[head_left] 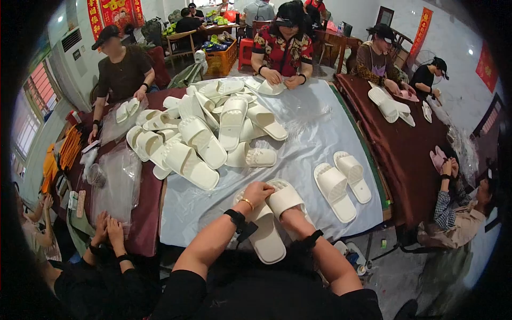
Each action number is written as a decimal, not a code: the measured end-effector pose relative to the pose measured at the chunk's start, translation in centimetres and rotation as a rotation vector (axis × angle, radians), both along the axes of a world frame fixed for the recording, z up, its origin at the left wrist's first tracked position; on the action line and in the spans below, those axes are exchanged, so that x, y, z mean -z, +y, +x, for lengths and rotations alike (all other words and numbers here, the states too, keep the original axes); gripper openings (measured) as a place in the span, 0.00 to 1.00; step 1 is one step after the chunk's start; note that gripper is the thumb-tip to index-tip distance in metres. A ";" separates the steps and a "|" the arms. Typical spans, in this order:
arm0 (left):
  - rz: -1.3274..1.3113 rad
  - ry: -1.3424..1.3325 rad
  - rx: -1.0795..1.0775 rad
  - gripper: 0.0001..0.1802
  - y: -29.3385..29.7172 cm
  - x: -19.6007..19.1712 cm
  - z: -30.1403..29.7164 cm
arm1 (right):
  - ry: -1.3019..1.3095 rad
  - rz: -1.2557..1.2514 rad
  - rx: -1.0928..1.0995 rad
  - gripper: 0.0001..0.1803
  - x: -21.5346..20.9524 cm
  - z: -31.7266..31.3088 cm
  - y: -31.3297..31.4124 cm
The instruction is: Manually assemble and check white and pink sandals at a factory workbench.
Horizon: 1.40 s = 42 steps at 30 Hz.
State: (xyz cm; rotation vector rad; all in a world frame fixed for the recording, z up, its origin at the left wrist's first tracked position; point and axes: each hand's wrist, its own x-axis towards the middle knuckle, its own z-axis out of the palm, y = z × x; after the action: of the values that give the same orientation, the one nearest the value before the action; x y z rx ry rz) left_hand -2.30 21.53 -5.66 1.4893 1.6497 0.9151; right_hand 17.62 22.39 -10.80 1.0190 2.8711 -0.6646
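Note:
Two cream slide slippers are in front of me at the table's near edge. The left slipper (266, 237) has its heel end toward me. My left hand (257, 194) lies over its strap, fingers closed in a pinch at the toe-end edge of the right slipper (284, 198). My right hand (294, 217) reaches into that right slipper from the heel side, and its fingers are hidden under the strap. A matching pair of cream slippers (341, 185) lies to the right, soles down. Beyond my hands a large heap of cream slippers (202, 136) spreads to the far left.
Pale blue cloth (306, 146) covers my table. Clear plastic bags (114, 178) lie on the dark red cloth at left, beside another person's hands (108, 230). Across from me a person (282, 53) handles a slipper. A second table (410, 138) stands at right.

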 end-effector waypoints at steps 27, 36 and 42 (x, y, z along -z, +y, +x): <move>0.282 -0.314 -0.303 0.10 -2.3 0.6 0.6 | 0.657 -0.299 0.185 0.15 -6.7 -5.4 4.4; 0.207 -0.460 -0.403 0.08 -2.7 -0.3 0.7 | 0.954 -0.701 0.390 0.08 -5.8 -5.2 4.2; 0.240 -0.444 -0.367 0.08 -2.9 -0.1 0.7 | 0.946 -0.708 0.433 0.08 -6.9 -5.1 3.4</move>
State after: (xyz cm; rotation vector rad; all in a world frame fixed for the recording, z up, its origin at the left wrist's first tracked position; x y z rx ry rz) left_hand -1.59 18.68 -5.57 1.0342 1.5359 1.5659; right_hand 12.48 25.82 -3.87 1.4284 2.4824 -2.5276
